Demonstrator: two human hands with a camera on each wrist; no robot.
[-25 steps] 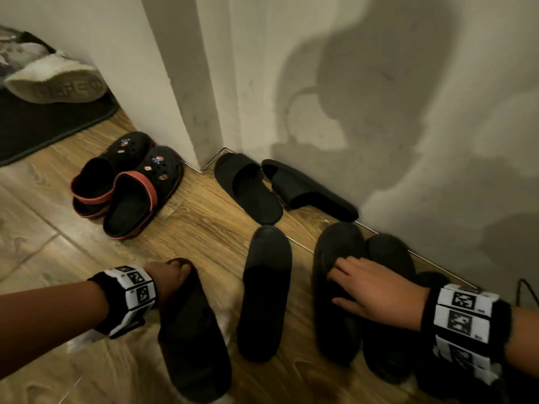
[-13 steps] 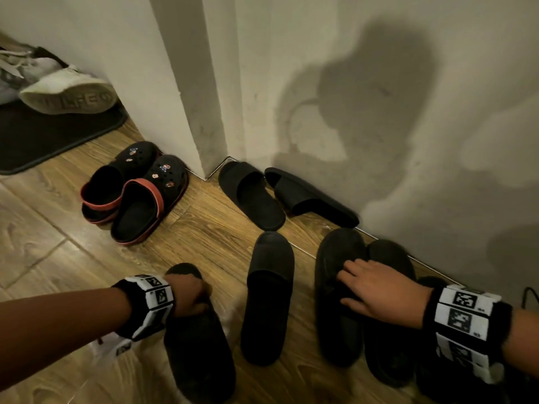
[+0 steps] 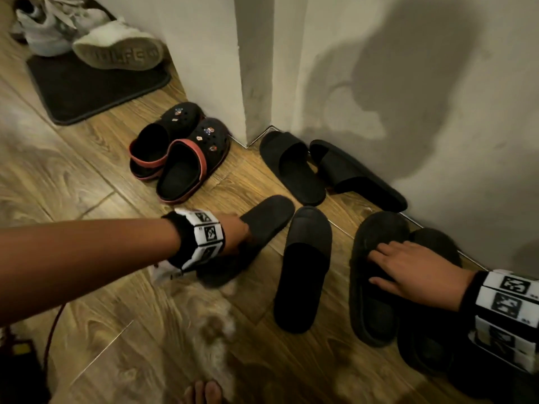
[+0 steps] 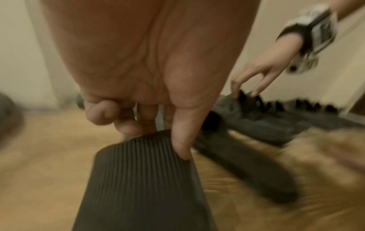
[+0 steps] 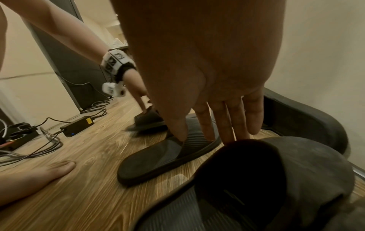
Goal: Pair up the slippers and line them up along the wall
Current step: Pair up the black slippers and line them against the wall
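Slippers are the whole job here, and I take the wall (image 3: 437, 141) as my landmark. My left hand (image 3: 236, 233) grips the ribbed black slipper (image 3: 262, 225) at its strap, thumb (image 4: 181, 140) pressed on one edge and the other fingers curled over the top. That slipper lies angled on the wooden floor (image 3: 116, 316), well out from the wall, toe pointing toward it. Its likely mate, a second ribbed slipper (image 3: 306, 266), lies just beside it, nearer the wall and not yet parallel.

My right hand (image 3: 414, 269) rests with straight, spread fingers on the fuzzy dark slipper (image 3: 376, 275), which sits close against the wall beside its partner (image 3: 431, 301); it clasps nothing.

A pair of plain black slides (image 3: 294, 167) already lies against the wall, and black clogs with red trim (image 3: 180, 158) sit at the wall's corner.

I judge the ribbed slipper light and flexible: the sole should bend if lifted by one end, so holding across the strap, where the upper meets the sole, seems the firmest place. The textured fabric should not slip in the fingers. On this smooth floor it ought to slide easily, so a drag toward the wall may do. The fuzzy slipper looks soft and compressible; a flat push on its upper should nudge it.
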